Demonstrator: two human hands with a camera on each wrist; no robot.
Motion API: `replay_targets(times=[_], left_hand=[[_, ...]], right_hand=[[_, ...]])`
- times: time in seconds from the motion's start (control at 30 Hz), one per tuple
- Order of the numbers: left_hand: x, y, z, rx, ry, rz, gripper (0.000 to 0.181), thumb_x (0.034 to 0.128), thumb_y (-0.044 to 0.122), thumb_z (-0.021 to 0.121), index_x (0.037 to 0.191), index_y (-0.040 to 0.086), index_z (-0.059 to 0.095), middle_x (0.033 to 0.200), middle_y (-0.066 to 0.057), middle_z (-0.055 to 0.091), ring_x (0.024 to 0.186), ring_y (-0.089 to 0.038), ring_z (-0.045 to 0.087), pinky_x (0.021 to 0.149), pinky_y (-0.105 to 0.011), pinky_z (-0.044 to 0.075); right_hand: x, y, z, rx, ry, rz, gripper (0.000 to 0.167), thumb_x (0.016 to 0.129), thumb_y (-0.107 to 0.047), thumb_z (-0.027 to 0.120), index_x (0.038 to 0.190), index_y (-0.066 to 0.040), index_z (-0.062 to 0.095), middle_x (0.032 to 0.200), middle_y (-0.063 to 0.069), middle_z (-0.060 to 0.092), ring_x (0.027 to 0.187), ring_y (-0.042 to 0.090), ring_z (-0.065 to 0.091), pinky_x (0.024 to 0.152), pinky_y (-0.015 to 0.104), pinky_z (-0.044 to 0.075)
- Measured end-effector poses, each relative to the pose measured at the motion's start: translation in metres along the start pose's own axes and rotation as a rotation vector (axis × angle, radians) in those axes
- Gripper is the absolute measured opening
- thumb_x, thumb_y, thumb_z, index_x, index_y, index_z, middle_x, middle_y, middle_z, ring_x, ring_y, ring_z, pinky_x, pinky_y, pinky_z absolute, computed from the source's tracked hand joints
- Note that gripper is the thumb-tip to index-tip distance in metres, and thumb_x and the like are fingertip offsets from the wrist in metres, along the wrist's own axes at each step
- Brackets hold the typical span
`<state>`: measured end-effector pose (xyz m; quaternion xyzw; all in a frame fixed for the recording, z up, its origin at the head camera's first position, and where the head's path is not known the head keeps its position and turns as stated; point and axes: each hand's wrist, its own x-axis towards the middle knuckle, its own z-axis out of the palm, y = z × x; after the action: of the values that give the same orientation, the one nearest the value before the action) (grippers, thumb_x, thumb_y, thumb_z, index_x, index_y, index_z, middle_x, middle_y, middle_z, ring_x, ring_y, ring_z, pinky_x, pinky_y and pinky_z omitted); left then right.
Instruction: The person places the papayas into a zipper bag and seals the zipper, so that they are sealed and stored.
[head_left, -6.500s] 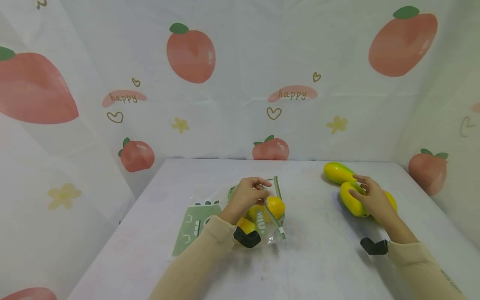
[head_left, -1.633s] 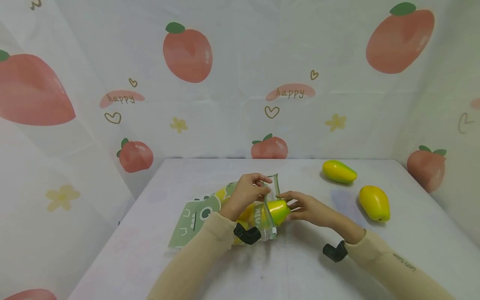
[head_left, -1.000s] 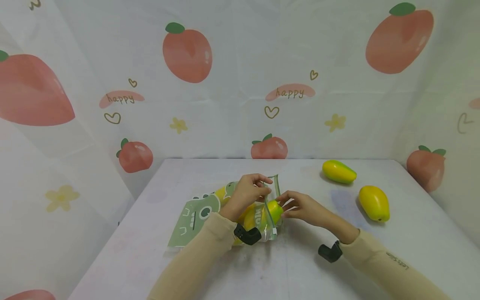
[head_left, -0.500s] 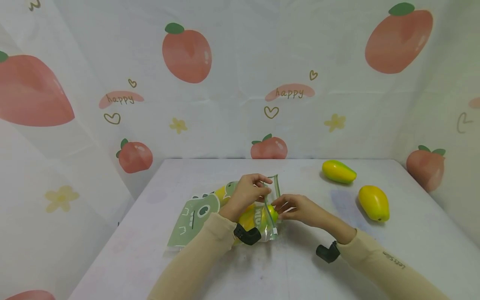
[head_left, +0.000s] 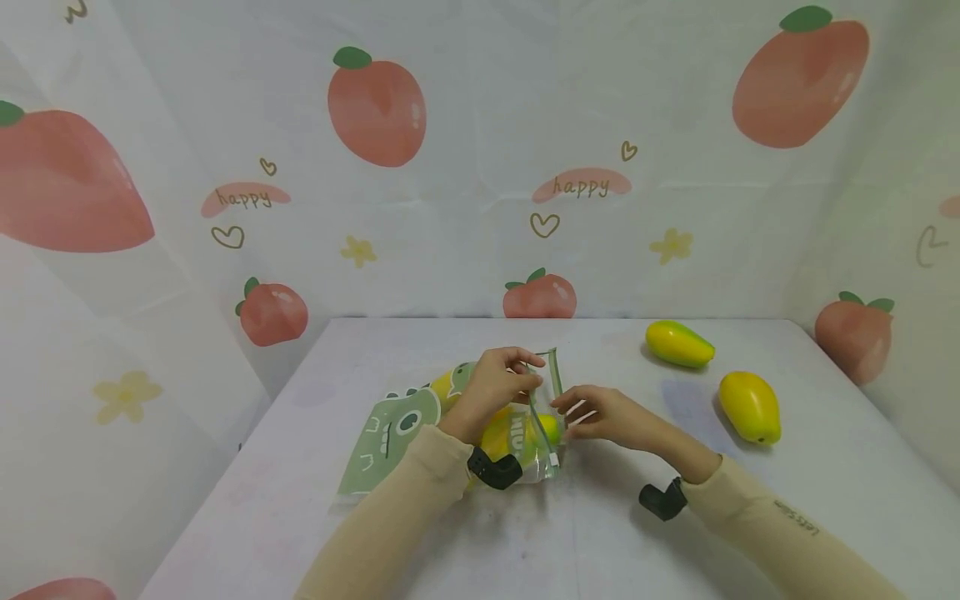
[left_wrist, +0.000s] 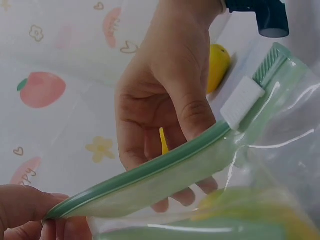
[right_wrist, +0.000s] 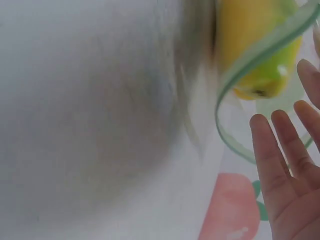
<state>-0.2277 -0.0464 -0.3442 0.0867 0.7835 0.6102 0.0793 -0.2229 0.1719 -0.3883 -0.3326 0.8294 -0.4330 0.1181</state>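
A clear zip bag with a green dinosaur print lies left of centre, its mouth facing right and holding several yellow fruits. My left hand pinches the upper edge of the mouth; in the left wrist view the green zip strip runs from those fingertips to a white slider. Just inside the mouth sits a yellow-green fruit, seen also as a fruit in the right wrist view. My right hand is at the opening, fingers spread and apart from that fruit, holding nothing.
Two yellow-green fruits lie on the table at the right: one near the back edge, the other nearer and further right. A white cloth printed with peaches hangs behind and beside the table.
The right hand brought a fruit from the right-hand group to the bag; it slid inside, and the fingers have let go and drawn back slightly rightward. The left hand keeps its grip on the bag edge.
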Motion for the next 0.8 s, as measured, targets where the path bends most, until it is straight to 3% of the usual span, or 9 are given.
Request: replay_targets(times=[0.43,0.7,0.8], left_hand=[[-0.003,0.006,0.001,0.0,0.002,-0.025,0.019,0.0855,0.001,0.068,0.105,0.002,0.069,0.077,-0.004,0.052,0.061,-0.015,0.057,0.067,-0.03,0.059],[0.0,-0.001,-0.001,-0.023,-0.015,-0.013,0.019,0.0863,0.002,0.067,0.106,0.002,0.069,0.077,-0.003,0.05,0.061,-0.015,0.057,0.066,-0.028,0.059],[0.001,-0.002,-0.001,-0.019,-0.013,-0.014,0.018,0.0861,0.001,0.067,0.104,0.003,0.07,0.077,-0.004,0.05,0.061,-0.016,0.057,0.066,-0.028,0.059]], right_hand=[[-0.01,0.0,-0.027,0.0,0.135,0.051,0.04,0.086,-0.017,0.072,0.122,-0.005,0.06,0.122,0.019,0.061,0.109,0.04,0.062,0.084,0.031,0.057],[-0.023,-0.001,-0.045,-0.014,0.245,0.046,0.042,0.088,-0.015,0.07,0.125,-0.002,0.057,0.121,0.021,0.061,0.11,0.042,0.061,0.085,0.032,0.057],[-0.03,-0.001,-0.053,-0.036,0.302,0.021,0.041,0.088,-0.012,0.069,0.125,0.001,0.056,0.122,0.022,0.06,0.109,0.042,0.061,0.083,0.027,0.057]])
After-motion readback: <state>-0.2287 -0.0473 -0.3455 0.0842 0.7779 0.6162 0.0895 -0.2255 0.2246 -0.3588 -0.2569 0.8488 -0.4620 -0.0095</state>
